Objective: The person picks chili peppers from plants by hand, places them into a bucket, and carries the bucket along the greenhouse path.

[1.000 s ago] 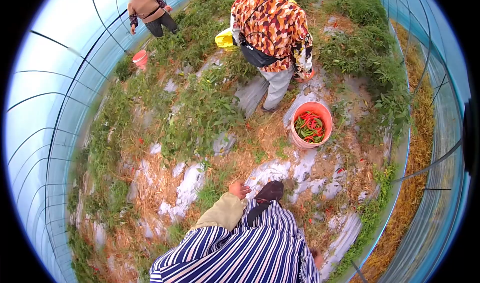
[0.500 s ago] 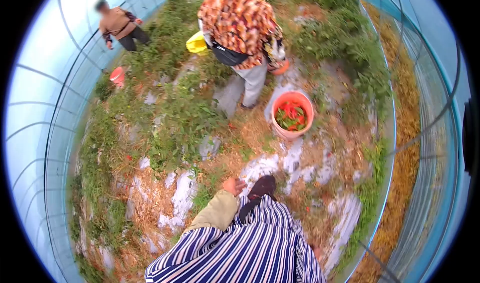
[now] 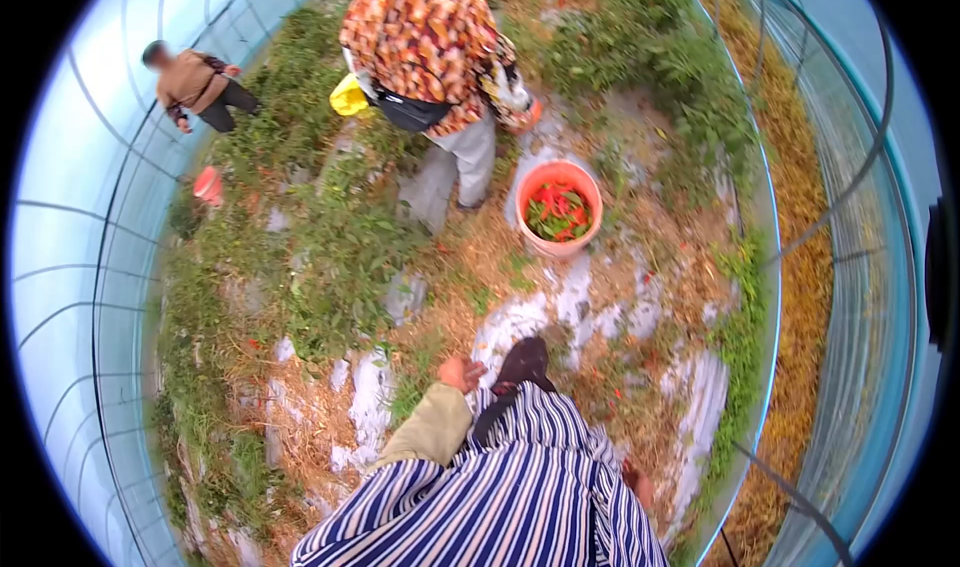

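Note:
My left hand [image 3: 461, 373] hangs low in front of me with its fingers apart and nothing in it, beside my dark shoe [image 3: 525, 361]. At my right side, my right hand [image 3: 637, 483] shows only in part past the striped garment [image 3: 500, 487]; its fingers are too hidden to read. Ahead of both hands and touched by neither, a pink bucket [image 3: 560, 251] stands on the ground with red and green peppers [image 3: 558, 213] inside.
A person in a patterned shirt [image 3: 420, 42] stands just beyond the bucket, by a yellow bag [image 3: 348, 96]. Another person [image 3: 192, 83] is farther left, near a second bucket [image 3: 208, 186]. Pepper plants [image 3: 340, 237] line the ground; a curved pole [image 3: 850, 192] rises at right.
The view has turned, so both people and both buckets sit farther left. The bucket of peppers appears nearer my feet. More of my right hand shows now.

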A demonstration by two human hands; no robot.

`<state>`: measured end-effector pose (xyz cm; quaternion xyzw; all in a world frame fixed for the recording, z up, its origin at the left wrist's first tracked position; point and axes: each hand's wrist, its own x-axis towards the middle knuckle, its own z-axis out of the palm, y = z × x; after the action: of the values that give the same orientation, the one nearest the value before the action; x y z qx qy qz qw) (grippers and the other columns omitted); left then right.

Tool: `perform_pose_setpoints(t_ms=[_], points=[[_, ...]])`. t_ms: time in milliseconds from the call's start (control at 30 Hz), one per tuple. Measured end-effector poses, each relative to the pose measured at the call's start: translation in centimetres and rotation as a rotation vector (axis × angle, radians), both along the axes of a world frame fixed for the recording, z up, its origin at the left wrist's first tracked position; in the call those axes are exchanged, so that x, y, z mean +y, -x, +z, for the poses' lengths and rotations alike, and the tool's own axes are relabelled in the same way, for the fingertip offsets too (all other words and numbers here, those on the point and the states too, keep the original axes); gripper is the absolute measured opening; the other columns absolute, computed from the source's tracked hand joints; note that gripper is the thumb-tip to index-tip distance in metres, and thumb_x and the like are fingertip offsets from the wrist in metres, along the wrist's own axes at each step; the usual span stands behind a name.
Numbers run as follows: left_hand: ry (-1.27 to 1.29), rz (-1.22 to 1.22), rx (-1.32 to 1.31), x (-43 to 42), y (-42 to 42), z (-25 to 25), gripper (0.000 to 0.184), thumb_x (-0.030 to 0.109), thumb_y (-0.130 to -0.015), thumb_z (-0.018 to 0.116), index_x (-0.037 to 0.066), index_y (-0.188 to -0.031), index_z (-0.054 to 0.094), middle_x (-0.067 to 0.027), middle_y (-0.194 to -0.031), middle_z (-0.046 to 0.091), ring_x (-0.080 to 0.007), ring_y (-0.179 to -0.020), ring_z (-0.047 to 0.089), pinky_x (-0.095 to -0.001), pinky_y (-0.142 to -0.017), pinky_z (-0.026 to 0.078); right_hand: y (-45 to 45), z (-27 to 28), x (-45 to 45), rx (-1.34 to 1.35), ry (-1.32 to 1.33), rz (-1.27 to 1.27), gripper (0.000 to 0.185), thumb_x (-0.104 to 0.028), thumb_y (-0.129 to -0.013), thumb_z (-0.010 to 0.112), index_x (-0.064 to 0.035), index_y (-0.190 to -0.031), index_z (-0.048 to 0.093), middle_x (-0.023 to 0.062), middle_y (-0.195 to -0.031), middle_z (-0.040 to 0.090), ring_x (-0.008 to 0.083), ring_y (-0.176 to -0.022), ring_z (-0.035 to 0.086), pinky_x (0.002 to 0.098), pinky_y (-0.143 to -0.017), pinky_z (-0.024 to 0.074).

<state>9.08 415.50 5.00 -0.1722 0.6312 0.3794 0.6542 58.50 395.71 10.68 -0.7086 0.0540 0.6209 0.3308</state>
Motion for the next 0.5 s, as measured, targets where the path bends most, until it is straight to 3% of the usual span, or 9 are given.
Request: perform_pose_setpoints(t_ms=[33, 67, 100, 133, 200, 300, 500], points=[[-0.004, -0.015, 0.047, 0.0, -0.4, -0.2, 0.035, 0.026, -0.087, 0.042, 0.0, -0.108, 0.05, -0.0163, -0.102, 0.062, -0.0311, -0.088, 0.061, -0.0365, -0.065, 0.043, -0.3, -0.3, -0.2, -0.058, 0.001, 0.118, 0.033, -0.028, -0.085, 0.051, -0.0096, -0.112, 0.056, 0.0072, -0.087, 0.057, 0.0181, -0.071, 0.057, 0.0256, -0.052, 0.0407], [0.019, 0.007, 0.06, 0.5, -1.0, 1.5, 0.035, 0.025, -0.09, 0.04, 0.0, -0.111, 0.05, -0.0161, -0.106, 0.061, -0.0321, -0.091, 0.062, -0.0367, -0.062, 0.043, -0.5, -0.5, -0.3, -0.119, 0.003, 0.232, 0.033, -0.027, -0.086, 0.05, -0.0082, -0.112, 0.056, 0.0078, -0.089, 0.056, 0.0182, -0.072, 0.056, 0.0265, -0.053, 0.0416], [0.001, -0.035, 0.028, 0.8, -1.0, 1.8, 0.036, 0.025, -0.092, 0.036, 0.001, -0.117, 0.047, -0.014, -0.111, 0.06, -0.0307, -0.094, 0.062, -0.0369, -0.062, 0.043, -0.2, -0.1, 0.2, -0.032, 0.065, 0.057, 0.034, -0.026, -0.086, 0.049, -0.0048, -0.112, 0.055, 0.0093, -0.091, 0.056, 0.0194, -0.076, 0.056, 0.0291, -0.06, 0.0455], [0.011, -0.056, 0.046, 1.3, -1.2, 3.1, 0.037, 0.026, -0.093, 0.035, 0.003, -0.12, 0.045, -0.0126, -0.113, 0.06, -0.0296, -0.095, 0.062, -0.0368, -0.066, 0.044, -1.6, -2.2, -1.1, 0.0, -0.107, 0.251, 0.037, -0.027, -0.086, 0.048, -0.0019, -0.113, 0.054, 0.0092, -0.097, 0.055, 0.0202, -0.083, 0.055, 0.0328, -0.069, 0.0475], [0.012, -0.067, 0.065, 1.4, -1.8, 4.5, 0.038, 0.026, -0.094, 0.034, 0.004, -0.123, 0.044, -0.0112, -0.116, 0.06, -0.0284, -0.097, 0.062, -0.0367, -0.07, 0.044, -0.9, -0.9, 0.7, -0.01, -0.006, 0.105, 0.036, -0.027, -0.086, 0.048, -0.002, -0.112, 0.054, 0.0095, -0.096, 0.055, 0.0208, -0.083, 0.056, 0.0332, -0.069, 0.0476], [-0.017, -0.118, 0.072, 1.6, -2.2, 5.9, 0.038, 0.028, -0.094, 0.035, 0.007, -0.125, 0.043, -0.009, -0.116, 0.06, -0.0264, -0.102, 0.06, -0.0385, -0.089, 0.038, 0.0, 0.2, 3.0, -0.014, 0.006, 0.069, 0.035, -0.027, -0.086, 0.048, -0.0022, -0.111, 0.053, 0.0099, -0.096, 0.056, 0.0218, -0.082, 0.056, 0.0337, -0.069, 0.0478], [0.017, -0.113, 0.113, 2.0, -3.4, 8.3, 0.038, 0.027, -0.092, 0.039, 0.007, -0.125, 0.041, -0.01, -0.112, 0.061, -0.0283, -0.1, 0.061, -0.0417, -0.088, 0.038, 0.3, 0.5, 6.0, -0.024, 0.004, 0.073, 0.033, -0.027, -0.087, 0.048, -0.0026, -0.109, 0.051, 0.0107, -0.095, 0.057, 0.0237, -0.081, 0.058, 0.0348, -0.069, 0.0483]])
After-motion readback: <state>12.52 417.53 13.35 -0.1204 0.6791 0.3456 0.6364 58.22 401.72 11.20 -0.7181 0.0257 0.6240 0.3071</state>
